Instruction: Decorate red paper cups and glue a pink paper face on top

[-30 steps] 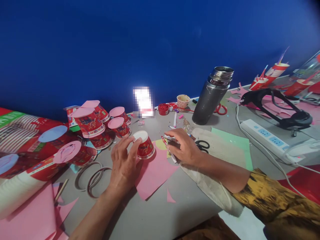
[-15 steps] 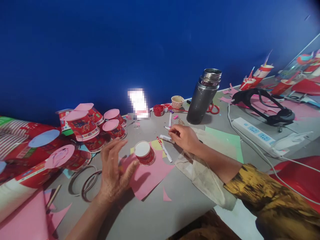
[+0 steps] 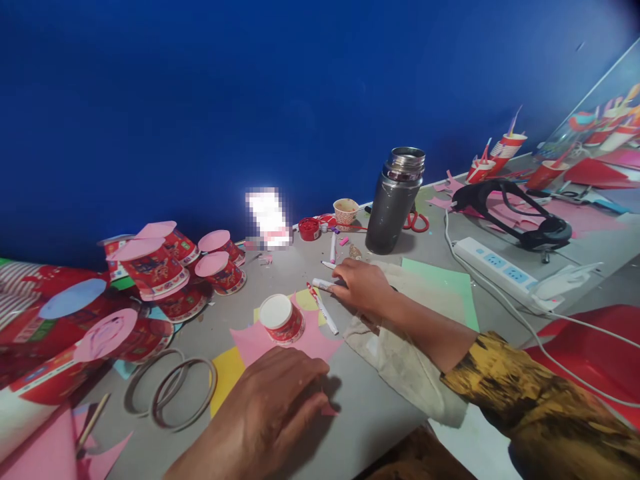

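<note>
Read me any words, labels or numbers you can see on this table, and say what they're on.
Nothing here reads clearly.
Red paper cups: printed patterns, too blurred.
Red-and-white pen: barrel print too small.
White marker in the right hand: no legible print.
Wrapped cup stacks: labels blurred.
Power strip: no legible marking.
Bright pixelated patch: unreadable.

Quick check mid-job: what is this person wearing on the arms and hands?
Both hands are bare: no gloves, rings or watch visible. The left hand and its forearm are uncovered. Behind the right hand is a yellow sleeve mottled with dark brown.
</note>
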A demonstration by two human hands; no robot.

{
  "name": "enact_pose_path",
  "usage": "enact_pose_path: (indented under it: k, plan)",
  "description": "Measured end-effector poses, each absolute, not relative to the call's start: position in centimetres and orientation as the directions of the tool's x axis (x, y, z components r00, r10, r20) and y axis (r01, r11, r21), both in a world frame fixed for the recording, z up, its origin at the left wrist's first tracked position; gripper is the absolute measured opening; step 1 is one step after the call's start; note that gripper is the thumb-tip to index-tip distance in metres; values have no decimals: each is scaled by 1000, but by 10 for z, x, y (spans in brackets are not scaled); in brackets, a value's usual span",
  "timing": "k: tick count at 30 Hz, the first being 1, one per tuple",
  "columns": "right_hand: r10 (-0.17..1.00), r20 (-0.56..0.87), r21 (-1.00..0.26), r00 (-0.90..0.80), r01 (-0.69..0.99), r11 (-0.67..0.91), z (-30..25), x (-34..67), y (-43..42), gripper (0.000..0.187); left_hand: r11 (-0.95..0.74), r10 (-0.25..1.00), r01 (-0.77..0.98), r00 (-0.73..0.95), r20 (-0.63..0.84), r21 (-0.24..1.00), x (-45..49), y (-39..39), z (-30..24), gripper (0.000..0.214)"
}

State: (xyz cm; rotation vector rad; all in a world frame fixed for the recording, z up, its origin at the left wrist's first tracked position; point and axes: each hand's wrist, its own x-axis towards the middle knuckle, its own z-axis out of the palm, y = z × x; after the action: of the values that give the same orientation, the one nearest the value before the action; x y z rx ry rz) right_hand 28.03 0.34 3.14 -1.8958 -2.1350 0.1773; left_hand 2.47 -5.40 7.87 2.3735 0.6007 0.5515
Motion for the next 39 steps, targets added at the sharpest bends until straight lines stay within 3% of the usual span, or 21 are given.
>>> enact_pose_path:
  k: [5, 7, 9, 11, 14, 16, 18, 22, 27, 34, 39]
  plan:
    - [978, 132, -227, -161, 956, 188, 17, 275, 5, 20, -729, 517, 223, 799, 307, 647, 30, -58, 73, 11]
    - [974, 168, -268, -151, 944, 192, 16, 275, 7, 17, -725, 539, 223, 773, 335, 651, 32, -64, 66, 12]
    - [961, 241, -419, -135, 879, 228, 19, 276, 8, 14, -690, 587, 199, 717, 377, 696, 31, -72, 60, 15]
    - [950, 286, -647, -125, 706, 288, 23, 275, 6, 13, -596, 696, 186, 605, 387, 781, 31, -81, 58, 14]
    - [955, 246, -892, -168, 346, 291, 32, 270, -7, 23, -263, 948, 271, 253, 195, 926, 36, -92, 62, 8]
    - [957, 213, -955, -199, 162, 247, 37, 263, -20, 32, -56, 998, 132, 34, 52, 990, 44, -94, 66, 21]
    - [949, 205, -971, -241, 75, 229, 43, 256, -31, 36, 33, 997, -23, -64, -35, 999, 53, -92, 69, 35]
    - [915, 244, -956, -322, 80, 283, 49, 248, -45, 35, 68, 998, -120, 3, -68, 990, 67, -82, 68, 41]
    - [933, 218, -959, -286, 113, 259, 47, 246, -47, 34, -57, 998, -135, -31, 54, 989, 68, -77, 57, 25]
    - [928, 194, -961, -317, 127, 244, 43, 246, -47, 30, -114, 993, -68, -32, 112, 991, 55, -75, 50, 19]
    - [909, 65, -998, -411, -16, 64, 40, 243, -49, 40, -98, 995, -64, -8, 97, 993, 47, -75, 47, 23]
